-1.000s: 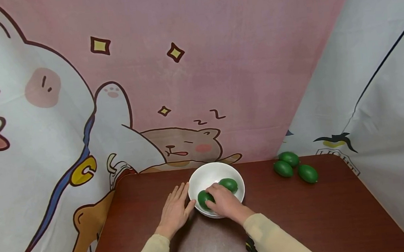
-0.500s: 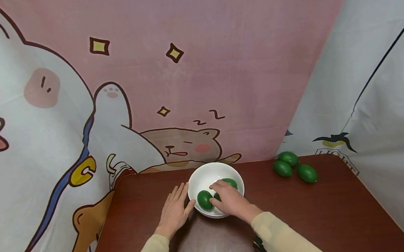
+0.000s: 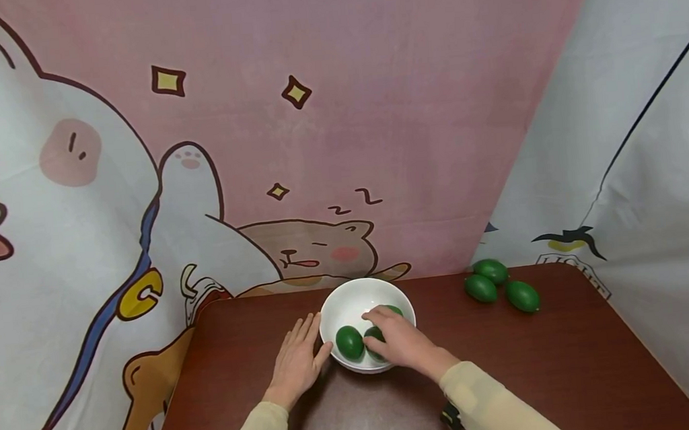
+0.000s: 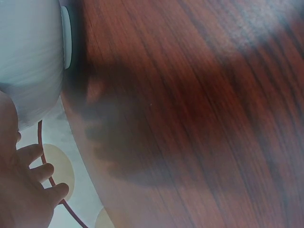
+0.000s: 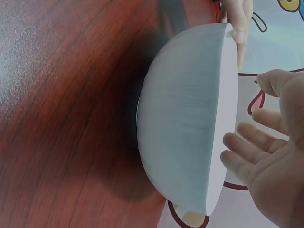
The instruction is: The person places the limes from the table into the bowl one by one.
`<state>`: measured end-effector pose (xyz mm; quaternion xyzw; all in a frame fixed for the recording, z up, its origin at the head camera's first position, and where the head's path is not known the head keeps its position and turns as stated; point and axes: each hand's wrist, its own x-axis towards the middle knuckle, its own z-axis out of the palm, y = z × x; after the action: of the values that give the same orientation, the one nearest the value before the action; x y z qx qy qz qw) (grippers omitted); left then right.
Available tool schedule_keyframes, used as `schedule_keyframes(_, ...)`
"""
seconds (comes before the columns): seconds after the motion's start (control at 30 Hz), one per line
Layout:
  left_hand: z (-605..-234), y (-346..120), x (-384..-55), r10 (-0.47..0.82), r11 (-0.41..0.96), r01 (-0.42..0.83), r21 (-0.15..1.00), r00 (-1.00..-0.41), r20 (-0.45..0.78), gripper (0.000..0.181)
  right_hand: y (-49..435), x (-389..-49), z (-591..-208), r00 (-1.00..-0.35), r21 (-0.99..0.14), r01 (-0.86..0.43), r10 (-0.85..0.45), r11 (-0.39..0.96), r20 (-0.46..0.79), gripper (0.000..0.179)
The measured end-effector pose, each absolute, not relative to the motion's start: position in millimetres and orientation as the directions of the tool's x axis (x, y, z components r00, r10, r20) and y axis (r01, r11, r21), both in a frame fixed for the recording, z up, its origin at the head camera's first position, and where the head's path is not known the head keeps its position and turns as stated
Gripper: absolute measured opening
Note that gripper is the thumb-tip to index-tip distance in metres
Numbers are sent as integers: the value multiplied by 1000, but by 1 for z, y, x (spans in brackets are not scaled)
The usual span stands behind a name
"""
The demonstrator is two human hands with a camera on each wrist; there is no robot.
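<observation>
A white bowl point(image 3: 342, 304) stands on the table with three green limes inside: a left lime point(image 3: 350, 343), a middle lime point(image 3: 372, 335) and a far lime point(image 3: 396, 309) partly covered by my right hand. My left hand point(image 3: 295, 364) lies along the bowl's left side, fingers extended and thumb at the rim; the left wrist view shows its fingers point(image 4: 40, 173) beside the bowl wall point(image 4: 33, 52). Over the bowl's right part hovers my right hand point(image 3: 406, 342). In the right wrist view its fingers point(image 5: 244, 147) are spread and loosely bent, holding nothing, at rim height.
Three more limes, a back one point(image 3: 491, 271), a left one point(image 3: 480, 288) and a right one point(image 3: 522, 296), lie at the far right of the brown table point(image 3: 574, 359). A printed cloth point(image 3: 423, 134) hangs behind the table.
My right hand has shifted right and its fingers have spread, away from the left lime. More of the middle lime shows in the bowl. My left hand stays at the bowl.
</observation>
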<state>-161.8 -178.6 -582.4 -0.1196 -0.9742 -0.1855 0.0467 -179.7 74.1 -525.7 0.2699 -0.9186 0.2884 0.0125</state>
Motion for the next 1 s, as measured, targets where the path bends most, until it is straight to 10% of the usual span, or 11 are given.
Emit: schedule_keyframes(1.0, -579, -177, -160, 199, 904, 222, 365, -975, 99, 71, 138, -183, -514, -888, -534, -460, -366, 710, 278, 42)
